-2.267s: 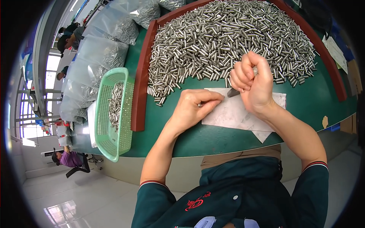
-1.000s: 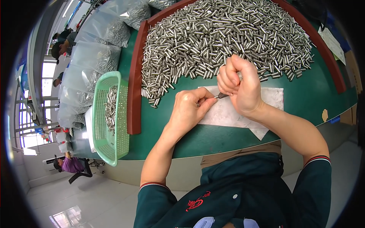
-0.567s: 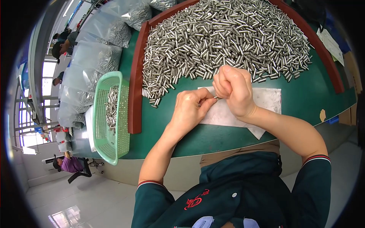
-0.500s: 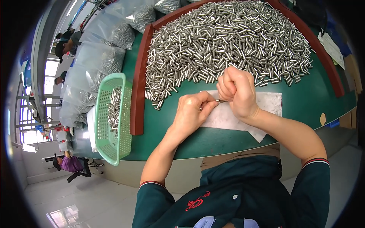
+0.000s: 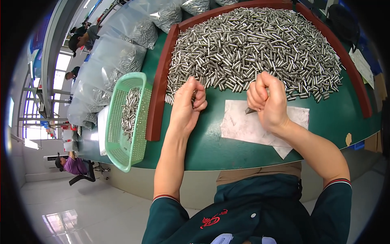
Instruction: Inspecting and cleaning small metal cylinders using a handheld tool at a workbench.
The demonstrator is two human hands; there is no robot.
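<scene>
My right hand point(image 5: 268, 101) is a closed fist round a tool whose grip is hidden; only its dark, tapered tip point(image 5: 250, 110) sticks out below the fingers, over a smudged white cloth point(image 5: 237, 124). My left hand point(image 5: 187, 105) is raised at the front left edge of a big heap of short metal pins point(image 5: 252, 49). Its fingers are curled in with the thumb along them, and what lies inside the palm is mostly hidden. The two hands are apart.
Dark red rails point(image 5: 159, 89) frame the heap on the green table point(image 5: 203, 150). Left of the rail stands a light green basket point(image 5: 142, 122) with metal pins point(image 5: 131, 110) inside. Clear bags of pins point(image 5: 122, 61) line the far left. A sheet of paper point(image 5: 361, 67) lies at right.
My left hand has moved away from the right hand, left and up to the heap's edge. Earlier it pinched a metal pin against the tool's tip. The right hand stays over the cloth.
</scene>
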